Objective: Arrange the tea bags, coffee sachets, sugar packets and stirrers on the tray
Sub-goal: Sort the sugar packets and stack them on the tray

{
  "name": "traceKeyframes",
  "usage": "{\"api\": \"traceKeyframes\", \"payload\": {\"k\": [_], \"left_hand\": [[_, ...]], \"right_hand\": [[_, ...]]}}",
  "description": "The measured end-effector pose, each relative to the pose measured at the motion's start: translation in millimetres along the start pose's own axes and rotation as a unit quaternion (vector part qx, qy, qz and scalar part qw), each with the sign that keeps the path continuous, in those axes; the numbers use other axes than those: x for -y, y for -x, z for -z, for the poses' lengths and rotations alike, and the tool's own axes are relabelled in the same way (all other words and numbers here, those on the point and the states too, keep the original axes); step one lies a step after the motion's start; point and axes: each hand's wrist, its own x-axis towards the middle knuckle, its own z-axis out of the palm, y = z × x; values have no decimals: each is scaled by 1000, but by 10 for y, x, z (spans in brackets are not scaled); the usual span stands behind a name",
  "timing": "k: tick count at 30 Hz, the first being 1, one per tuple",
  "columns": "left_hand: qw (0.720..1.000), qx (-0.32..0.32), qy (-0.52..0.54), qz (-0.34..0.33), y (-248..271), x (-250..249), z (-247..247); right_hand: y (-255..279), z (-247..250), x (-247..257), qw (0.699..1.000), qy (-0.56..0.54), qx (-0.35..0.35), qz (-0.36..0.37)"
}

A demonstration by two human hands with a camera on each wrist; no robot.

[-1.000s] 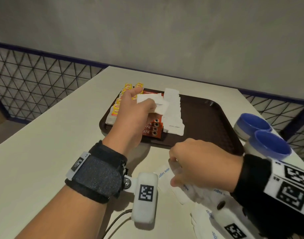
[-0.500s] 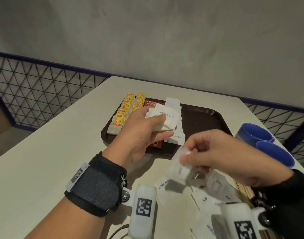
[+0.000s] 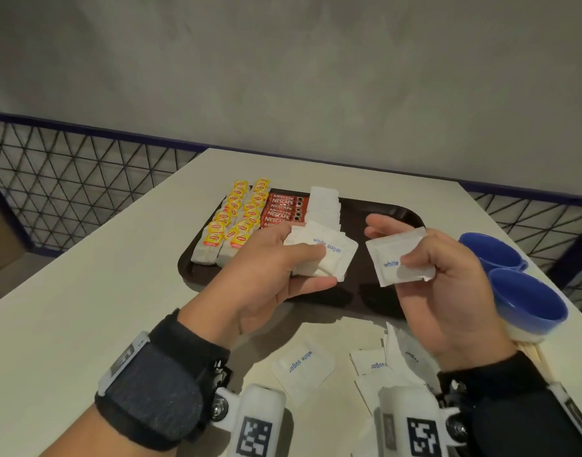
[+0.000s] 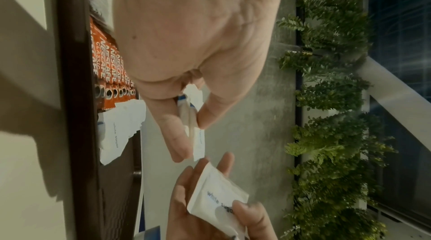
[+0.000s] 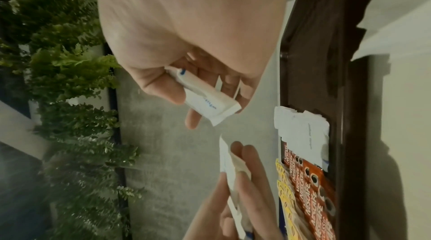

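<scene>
A dark brown tray (image 3: 385,293) lies on the table with rows of yellow tea bags (image 3: 235,222), red coffee sachets (image 3: 283,211) and white sugar packets (image 3: 324,206). My left hand (image 3: 276,262) pinches a small stack of sugar packets (image 3: 322,255) above the tray's near part. My right hand (image 3: 428,258) pinches a single sugar packet (image 3: 396,258) just right of that stack. The left wrist view shows the stack (image 4: 194,129) edge-on between thumb and fingers. In the right wrist view the single packet (image 5: 205,100) sits between thumb and fingers.
Loose sugar packets (image 3: 303,366) lie on the table near the front edge, below my hands. Two blue cups (image 3: 527,305) stand to the right of the tray, with wooden stirrers (image 3: 535,357) beside them. A wire fence and grey wall lie behind the table.
My right hand lifted a sugar packet from the table pile up beside the left hand. The left hand drew back from the tray rows with its stack and rose.
</scene>
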Motion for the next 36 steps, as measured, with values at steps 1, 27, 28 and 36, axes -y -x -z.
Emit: {"api": "traceKeyframes", "payload": {"k": [1, 27, 28, 36], "left_hand": [[1000, 4, -5, 0, 10, 14, -20], [994, 19, -103, -8, 86, 92, -156], [995, 20, -98, -2, 84, 91, -154], [993, 28, -110, -14, 49, 96, -105]], "right_hand": [[-6, 10, -17, 1000, -2, -1, 0], [30, 10, -183, 979, 202, 17, -20], [22, 21, -191, 979, 200, 12, -21], [-11, 59, -182, 988, 146, 7, -43]]}}
